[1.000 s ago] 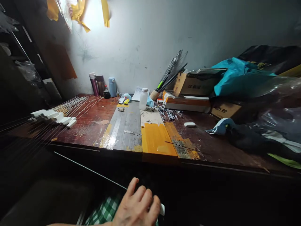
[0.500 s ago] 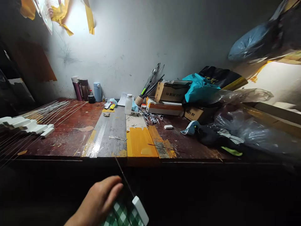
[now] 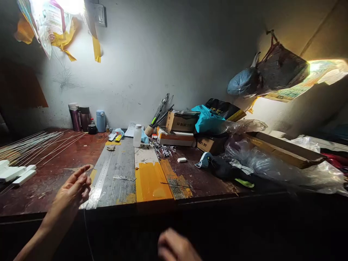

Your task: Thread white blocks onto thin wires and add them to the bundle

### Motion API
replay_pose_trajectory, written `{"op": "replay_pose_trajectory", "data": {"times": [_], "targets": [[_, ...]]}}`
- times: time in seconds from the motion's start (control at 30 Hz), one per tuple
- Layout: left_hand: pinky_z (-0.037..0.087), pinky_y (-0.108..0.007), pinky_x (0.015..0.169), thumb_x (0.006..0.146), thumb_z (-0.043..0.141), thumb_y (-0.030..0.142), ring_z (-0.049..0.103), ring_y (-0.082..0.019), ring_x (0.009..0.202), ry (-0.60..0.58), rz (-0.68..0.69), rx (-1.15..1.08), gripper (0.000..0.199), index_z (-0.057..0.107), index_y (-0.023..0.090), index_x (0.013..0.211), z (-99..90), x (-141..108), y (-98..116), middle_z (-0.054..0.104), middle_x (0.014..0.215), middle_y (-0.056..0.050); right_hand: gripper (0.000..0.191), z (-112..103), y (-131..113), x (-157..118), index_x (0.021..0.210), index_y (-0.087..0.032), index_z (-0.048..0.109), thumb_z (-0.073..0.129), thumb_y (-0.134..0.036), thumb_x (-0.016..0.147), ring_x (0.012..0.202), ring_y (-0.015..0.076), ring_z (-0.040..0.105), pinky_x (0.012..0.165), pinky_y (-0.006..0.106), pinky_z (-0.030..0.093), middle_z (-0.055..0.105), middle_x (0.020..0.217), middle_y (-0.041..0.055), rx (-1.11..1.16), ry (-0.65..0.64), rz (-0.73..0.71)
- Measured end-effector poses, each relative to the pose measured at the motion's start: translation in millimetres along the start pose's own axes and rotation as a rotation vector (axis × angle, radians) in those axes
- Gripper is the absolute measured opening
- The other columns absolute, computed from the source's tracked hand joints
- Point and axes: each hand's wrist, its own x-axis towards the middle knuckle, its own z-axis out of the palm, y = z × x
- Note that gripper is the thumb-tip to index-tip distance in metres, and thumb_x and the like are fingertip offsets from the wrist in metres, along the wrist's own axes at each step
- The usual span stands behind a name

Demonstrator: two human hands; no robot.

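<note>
Since the last frame the left hand (image 3: 71, 189) has come up w/ a thin wire (image 3: 86, 224) pinched over the counter (image 3: 49, 181) edge near the steel ruler (image 3: 102, 177), prob to measure it, right hand (image 3: 175, 248) low, grip can't tell.

Rods (image 3: 35, 145) lie at the bench's (image 3: 49, 181) left edge, a ruler (image 3: 102, 179) mid-front, flasks (image 3: 84, 119) behind, boxes (image 3: 181, 127) right of them.

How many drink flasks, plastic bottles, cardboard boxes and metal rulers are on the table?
Drink flasks by the wall: 3 (dark purple flask, brown flask, blue flask)
White plastic bottle: 1
Cardboard boxes: 3 (top box, flat box, side box)
Metal ruler: 1
Total: 8
</note>
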Motion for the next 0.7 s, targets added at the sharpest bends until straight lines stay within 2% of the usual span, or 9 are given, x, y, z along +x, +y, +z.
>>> {"op": "replay_pose_trajectory", "data": {"times": [0.07,0.13,0.23,0.33,0.4,0.5,0.6,0.7], "targets": [[0.031,-0.009,0.031,0.067,0.078,0.035,0.042,-0.002,0.034,0.019,-0.01,0.068,0.042,0.065,0.025,0.106,0.3,-0.9,-9.9,0.057,0.059,0.007,0.017,-25.9,-3.5,40.0,0.094,-0.023,0.065,0.048,-0.018,0.093,0.088,0.0175,0.063,0.081,0.028,0.047,0.065,0.093,0.0029,-0.086,0.173,-0.005],[0.031,-0.01,0.032,0.066,0.078,0.041,0.043,-0.003,0.036,0.051,-0.033,0.117,0.043,0.066,0.024,0.103,0.3,-2.3,-18.3,0.057,0.062,0.006,0.018,-52.4,-3.2,91.4,0.092,-0.018,0.065,0.048,-0.013,0.093,0.087,0.0171,0.063,0.079,0.027,0.046,0.066,0.093,0.0058,-0.262,0.269,-0.043],[0.037,-0.012,0.036,0.066,0.077,0.045,0.047,-0.004,0.043,0.05,-0.105,0.185,0.046,0.065,0.024,0.105,-2.2,-2.6,-27.0,0.057,0.068,0.005,0.014,-77.7,5.4,168.7,0.088,-0.014,0.066,0.052,-0.011,0.09,0.09,0.0187,0.062,0.083,0.029,0.045,0.067,0.093,0.008,-0.328,0.256,-0.049],[0.04,-0.013,0.039,0.069,0.076,0.046,0.048,-0.005,0.046,-0.005,-0.16,0.211,0.048,0.064,0.023,0.109,-7.2,-0.2,-33.5,0.057,0.069,0.004,0.011,-82.3,20.2,225.1,0.091,-0.013,0.065,0.054,-0.016,0.092,0.092,0.0191,0.061,0.085,0.036,0.047,0.066,0.095,0.0064,-0.371,0.211,-0.044],[0.039,-0.013,0.038,0.069,0.075,0.047,0.047,-0.005,0.045,-0.02,-0.181,0.209,0.049,0.062,0.023,0.111,-10.2,1.3,-36.6,0.056,0.067,0.005,0.013,-79.7,30.4,248.8,0.098,-0.013,0.063,0.056,-0.023,0.092,0.094,0.0194,0.061,0.085,0.04,0.049,0.064,0.101,0.0054,-0.387,0.166,-0.051],[0.038,-0.013,0.037,0.072,0.073,0.047,0.045,-0.005,0.044,-0.024,-0.213,0.218,0.048,0.061,0.023,0.112,-12.4,1.7,-38.7,0.055,0.065,0.005,0.02,-76.4,42.3,270.0,0.105,-0.014,0.061,0.057,-0.028,0.092,0.096,0.0201,0.061,0.084,0.041,0.05,0.062,0.108,0.006,-0.389,0.083,-0.065],[0.038,-0.012,0.037,0.074,0.071,0.047,0.045,-0.004,0.043,-0.026,-0.223,0.236,0.046,0.061,0.024,0.113,-12.6,0.6,-38.6,0.055,0.065,0.006,0.021,-75.1,48.1,281.5,0.107,-0.014,0.06,0.057,-0.029,0.092,0.094,0.0194,0.062,0.082,0.039,0.052,0.062,0.108,0.0063,-0.365,0.022,-0.053],[0.039,-0.013,0.038,0.074,0.071,0.047,0.045,-0.004,0.043,-0.019,-0.243,0.249,0.047,0.061,0.024,0.113,-13.0,0.1,-38.7,0.055,0.065,0.005,0.023,-73.7,47.8,286.4,0.109,-0.015,0.059,0.057,-0.03,0.092,0.091,0.0191,0.062,0.078,0.037,0.054,0.062,0.108,0.0061,-0.309,0.036,-0.028]]}}
